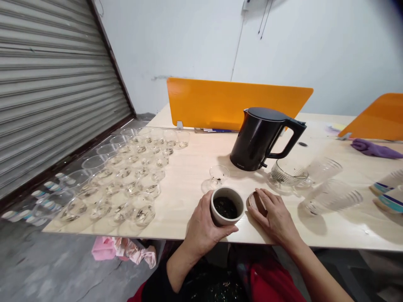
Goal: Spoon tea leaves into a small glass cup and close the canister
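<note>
Two hands at near table edge: left hand [204,224] wrapped round ceramic cup of tea leaves [227,205]; right hand [273,214] flat, fingers together, on round lid [252,200] just right of cup.

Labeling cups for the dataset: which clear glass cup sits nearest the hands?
The lone small glass cup in front of the black kettle, just behind the ceramic jar the left hand holds. The other small cups cluster far left.

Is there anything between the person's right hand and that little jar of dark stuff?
Nothing visible. The left hand holds the jar from its left side, and the right hand rests on a small round lid just right of it. Only bare table shows in the narrow gap.
</note>
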Demonstrator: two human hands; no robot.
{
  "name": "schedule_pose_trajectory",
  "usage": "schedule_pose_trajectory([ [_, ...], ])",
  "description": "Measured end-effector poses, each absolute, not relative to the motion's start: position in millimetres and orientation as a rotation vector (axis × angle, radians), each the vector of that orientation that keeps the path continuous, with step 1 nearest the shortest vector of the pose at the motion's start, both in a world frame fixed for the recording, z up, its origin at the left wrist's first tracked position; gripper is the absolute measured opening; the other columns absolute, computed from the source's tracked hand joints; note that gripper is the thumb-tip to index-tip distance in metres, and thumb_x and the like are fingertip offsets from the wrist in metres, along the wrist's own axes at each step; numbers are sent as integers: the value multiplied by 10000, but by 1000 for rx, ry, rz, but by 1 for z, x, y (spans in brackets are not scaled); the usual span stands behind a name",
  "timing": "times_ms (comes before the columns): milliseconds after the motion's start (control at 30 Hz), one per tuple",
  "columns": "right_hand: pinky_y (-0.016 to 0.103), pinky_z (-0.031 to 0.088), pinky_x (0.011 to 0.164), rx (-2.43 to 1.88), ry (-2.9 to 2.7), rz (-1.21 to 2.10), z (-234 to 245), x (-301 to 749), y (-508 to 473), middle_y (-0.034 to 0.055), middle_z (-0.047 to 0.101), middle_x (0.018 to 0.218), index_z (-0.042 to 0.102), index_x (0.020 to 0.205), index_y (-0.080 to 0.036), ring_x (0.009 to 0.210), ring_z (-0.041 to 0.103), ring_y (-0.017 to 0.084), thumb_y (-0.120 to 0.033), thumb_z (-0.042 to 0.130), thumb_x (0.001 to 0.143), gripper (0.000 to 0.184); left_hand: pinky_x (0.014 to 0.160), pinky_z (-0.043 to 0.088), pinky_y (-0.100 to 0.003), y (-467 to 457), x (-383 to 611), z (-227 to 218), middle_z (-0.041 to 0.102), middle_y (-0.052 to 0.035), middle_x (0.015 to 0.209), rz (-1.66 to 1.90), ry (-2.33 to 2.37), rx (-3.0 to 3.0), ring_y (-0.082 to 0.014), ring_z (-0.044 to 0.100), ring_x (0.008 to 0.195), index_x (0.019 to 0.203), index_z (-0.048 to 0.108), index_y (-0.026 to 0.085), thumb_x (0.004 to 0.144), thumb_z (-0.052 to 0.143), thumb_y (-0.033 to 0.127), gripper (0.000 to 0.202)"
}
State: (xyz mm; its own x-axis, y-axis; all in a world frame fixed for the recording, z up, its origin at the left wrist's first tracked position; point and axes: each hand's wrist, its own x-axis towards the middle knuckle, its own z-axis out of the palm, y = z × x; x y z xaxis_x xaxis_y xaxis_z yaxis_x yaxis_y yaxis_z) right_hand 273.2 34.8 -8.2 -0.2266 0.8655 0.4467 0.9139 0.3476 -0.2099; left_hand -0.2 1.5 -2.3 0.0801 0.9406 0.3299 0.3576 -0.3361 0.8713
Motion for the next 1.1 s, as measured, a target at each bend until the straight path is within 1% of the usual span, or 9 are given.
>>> schedule_pose_trajectory([
  [67,586,508,1036,-1500,-2035,-103,1,268,33,196,628,1382,550,1461,-194,1259,591,377,-515,592,959,598,1134,453,-557,2,0,-3,587,-111,1411,1243,1298,1761,-342,572,1329,1444,395,276,646,951,468,991],
  [167,559,490,1072,-1378,-1948,-12,27,251,28,163,624,1396,524,1473,-227,1288,589,339,-475,608,973,565,1124,462,-552,2,0,-4,584,-115,1415,1228,1311,1768,-341,569,1330,1462,385,273,648,947,473,1009],
  [267,526,485,1088,-1204,-2049,78,56,225,24,148,595,1441,505,1490,-244,1328,565,322,-439,630,971,568,1102,480,-541,2,-1,-4,594,-105,1397,1227,1310,1770,-340,580,1308,1453,406,277,627,957,464,1010],
  [400,544,492,1079,-1060,-2271,65,74,194,25,158,565,1471,481,1519,-230,1322,544,336,-429,662,948,631,1062,512,-526,2,-1,-5,608,-82,1381,1214,1311,1737,-334,605,1270,1450,421,299,624,952,501,1003],
  [533,565,509,1061,-1007,-2377,-8,78,179,29,169,591,1438,463,1541,-205,1303,537,351,-415,657,948,658,1068,519,-521,2,2,-9,599,-82,1407,1231,1321,1730,-332,606,1283,1479,387,304,626,937,553,1045],
  [667,582,523,1055,-1001,-2426,-18,78,170,28,167,586,1447,435,1567,-213,1313,520,359,-449,655,949,697,1071,526,-535,4,5,-15,575,-121,1451,1247,1354,1783,-357,593,1310,1518,341,274,654,910,558,1072],
  [833,582,524,1077,-1083,-2509,-20,73,163,24,204,563,1456,499,1525,-148,1341,487,385,-422,630,951,650,1088,520,-539,7,6,-20,566,-140,1455,1273,1360,1862,-352,592,1311,1519,337,244,736,842,508,968],
  [967,604,541,1057,-1116,-2535,-32,70,162,23,197,532,1503,433,1574,-183,1375,457,402,-452,619,958,697,1100,510,-544,6,4,-21,550,-151,1469,1272,1343,1886,-349,578,1326,1519,322,228,791,794,518,915],
  [1100,609,608,942,-1167,-2534,8,67,161,23,186,516,1526,379,1603,-245,1368,455,427,-549,707,885,845,1100,506,-553,5,2,-19,546,-158,1478,1241,1311,1850,-366,569,1341,1534,310,236,796,788,564,939],
])
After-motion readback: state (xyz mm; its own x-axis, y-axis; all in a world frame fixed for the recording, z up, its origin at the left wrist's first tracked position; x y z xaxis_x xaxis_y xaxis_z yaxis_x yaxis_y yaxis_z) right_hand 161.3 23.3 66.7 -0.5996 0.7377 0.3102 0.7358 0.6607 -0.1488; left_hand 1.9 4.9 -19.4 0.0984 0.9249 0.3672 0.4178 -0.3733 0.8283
